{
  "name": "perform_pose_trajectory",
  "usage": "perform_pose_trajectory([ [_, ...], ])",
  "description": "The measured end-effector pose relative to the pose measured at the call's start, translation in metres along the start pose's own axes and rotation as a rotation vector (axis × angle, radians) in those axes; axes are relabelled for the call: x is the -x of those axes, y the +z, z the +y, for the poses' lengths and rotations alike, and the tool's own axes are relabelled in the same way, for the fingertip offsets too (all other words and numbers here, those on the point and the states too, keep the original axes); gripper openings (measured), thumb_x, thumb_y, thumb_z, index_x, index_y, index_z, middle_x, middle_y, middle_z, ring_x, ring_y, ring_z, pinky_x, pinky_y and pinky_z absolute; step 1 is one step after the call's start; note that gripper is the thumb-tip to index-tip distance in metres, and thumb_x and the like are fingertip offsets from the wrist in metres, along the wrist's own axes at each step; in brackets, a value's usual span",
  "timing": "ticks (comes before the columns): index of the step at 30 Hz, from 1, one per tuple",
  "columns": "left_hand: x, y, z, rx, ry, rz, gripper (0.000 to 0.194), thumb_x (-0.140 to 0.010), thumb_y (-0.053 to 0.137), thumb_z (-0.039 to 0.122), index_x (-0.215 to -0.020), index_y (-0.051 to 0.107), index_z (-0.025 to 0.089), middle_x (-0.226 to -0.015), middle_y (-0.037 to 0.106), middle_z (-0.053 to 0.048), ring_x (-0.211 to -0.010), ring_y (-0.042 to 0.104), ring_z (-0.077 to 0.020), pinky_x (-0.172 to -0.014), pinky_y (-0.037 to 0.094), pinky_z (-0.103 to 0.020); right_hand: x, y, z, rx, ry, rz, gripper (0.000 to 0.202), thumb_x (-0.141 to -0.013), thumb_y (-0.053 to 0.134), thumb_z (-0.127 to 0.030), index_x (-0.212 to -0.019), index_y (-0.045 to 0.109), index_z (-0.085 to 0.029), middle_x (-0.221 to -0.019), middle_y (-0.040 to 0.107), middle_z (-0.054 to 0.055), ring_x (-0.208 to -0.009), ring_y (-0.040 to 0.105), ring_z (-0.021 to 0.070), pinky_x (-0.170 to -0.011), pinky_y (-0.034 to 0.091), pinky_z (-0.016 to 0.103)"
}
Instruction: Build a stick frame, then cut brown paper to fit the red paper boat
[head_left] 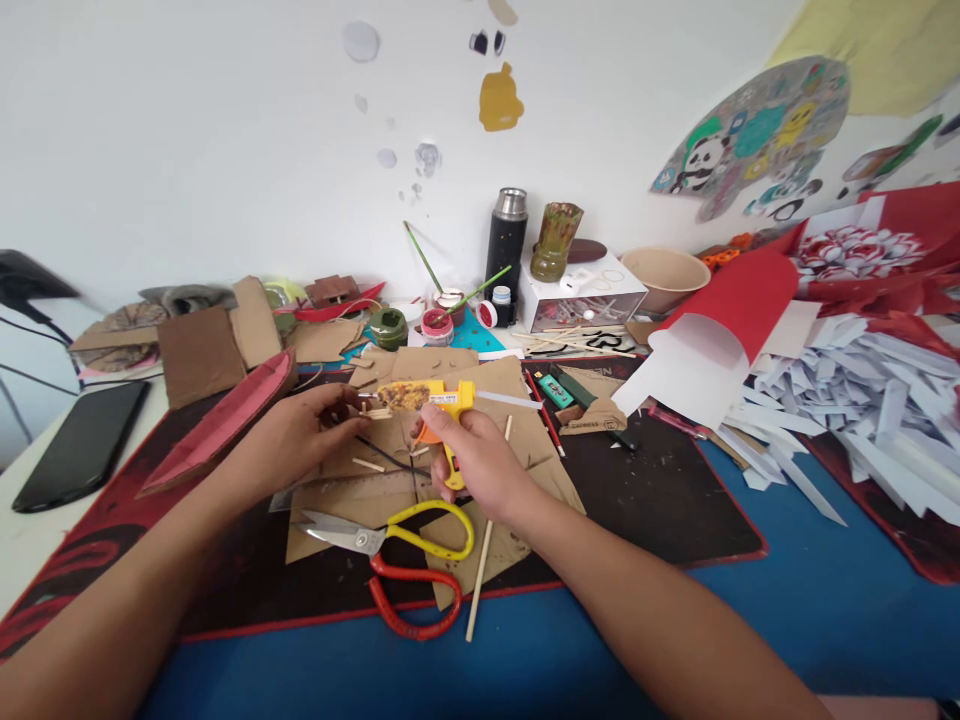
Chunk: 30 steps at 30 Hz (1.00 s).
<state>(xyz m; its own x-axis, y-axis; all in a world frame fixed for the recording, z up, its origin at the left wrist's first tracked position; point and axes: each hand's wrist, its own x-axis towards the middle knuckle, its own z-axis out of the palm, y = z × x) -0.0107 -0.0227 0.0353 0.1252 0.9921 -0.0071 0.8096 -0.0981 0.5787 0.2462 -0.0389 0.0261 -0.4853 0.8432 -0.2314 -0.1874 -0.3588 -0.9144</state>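
Observation:
My right hand [484, 455] is wrapped round the handle of a yellow hot glue gun [411, 395]. A white glue stick [510, 401] sticks out of its back, and its nozzle points left. At the nozzle, my left hand [300, 430] is closed in a pinch on short wooden stick pieces [377, 413]; its fingertips partly hide them. Below both hands lies a sheet of cardboard [322, 535] with stick scraps. Scissors [367, 540] with one yellow and one red handle rest on it, blades pointing left. A long wooden stick [484, 560] lies to their right.
A pink-lined cardboard boat shape [225, 420] and a black phone [82, 445] lie at left. Behind stand paint jars [388, 328], a black flask [507, 240] and a white box [585, 290]. Cut paper strips [862, 380] pile up at right.

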Motion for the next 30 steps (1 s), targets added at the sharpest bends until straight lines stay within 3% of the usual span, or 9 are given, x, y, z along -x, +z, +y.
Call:
perform_pose_trajectory([
  [11,0.011,-0.022,-0.011,0.281,-0.146,0.040,0.069,-0.068,0.078,0.086,-0.102,0.079,0.026,-0.111,0.086,-0.010,-0.103,0.079,-0.0319,-0.100,0.061,-0.045,0.001,0.000,0.000,0.013,0.003,-0.005,0.056,-0.091,0.068,-0.077,-0.093,0.064,-0.021,-0.046,0.052,-0.008,-0.036,0.049,0.0114,-0.041,0.036,0.023],
  [14,0.022,-0.034,-0.011,0.291,-0.204,0.089,0.072,-0.064,0.080,0.087,-0.101,0.080,0.026,-0.108,0.087,-0.010,-0.100,0.080,-0.0323,-0.095,0.064,-0.044,0.001,0.000,-0.001,0.015,-0.001,-0.010,0.056,-0.091,0.068,-0.077,-0.092,0.064,-0.021,-0.046,0.051,-0.008,-0.036,0.049,0.0110,-0.040,0.036,0.022],
  [20,0.048,-0.062,-0.026,0.066,-0.297,0.131,0.068,-0.069,0.073,0.086,-0.103,0.082,0.029,-0.102,0.088,-0.005,-0.095,0.080,-0.0325,-0.094,0.061,-0.042,0.001,0.000,0.002,0.035,-0.003,-0.003,0.052,-0.095,0.067,-0.073,-0.093,0.065,-0.022,-0.049,0.052,-0.008,-0.036,0.049,0.0112,-0.041,0.037,0.024],
  [24,0.064,-0.075,-0.039,-0.185,-0.331,0.138,0.061,-0.073,0.063,0.087,-0.099,0.083,0.035,-0.099,0.088,0.000,-0.088,0.079,-0.0325,-0.082,0.060,-0.039,0.000,-0.001,0.005,0.041,-0.007,-0.004,0.052,-0.094,0.067,-0.074,-0.094,0.066,-0.022,-0.049,0.052,-0.007,-0.037,0.051,0.0126,-0.041,0.038,0.024],
  [30,0.073,-0.068,-0.052,-0.341,-0.135,0.083,0.053,-0.082,0.052,0.074,-0.092,0.082,0.031,-0.103,0.085,-0.008,-0.096,0.077,-0.0344,-0.087,0.058,-0.043,0.000,0.000,0.005,0.044,0.001,-0.015,0.057,-0.090,0.069,-0.078,-0.090,0.065,-0.022,-0.049,0.052,-0.008,-0.034,0.047,0.0105,-0.039,0.035,0.024],
])
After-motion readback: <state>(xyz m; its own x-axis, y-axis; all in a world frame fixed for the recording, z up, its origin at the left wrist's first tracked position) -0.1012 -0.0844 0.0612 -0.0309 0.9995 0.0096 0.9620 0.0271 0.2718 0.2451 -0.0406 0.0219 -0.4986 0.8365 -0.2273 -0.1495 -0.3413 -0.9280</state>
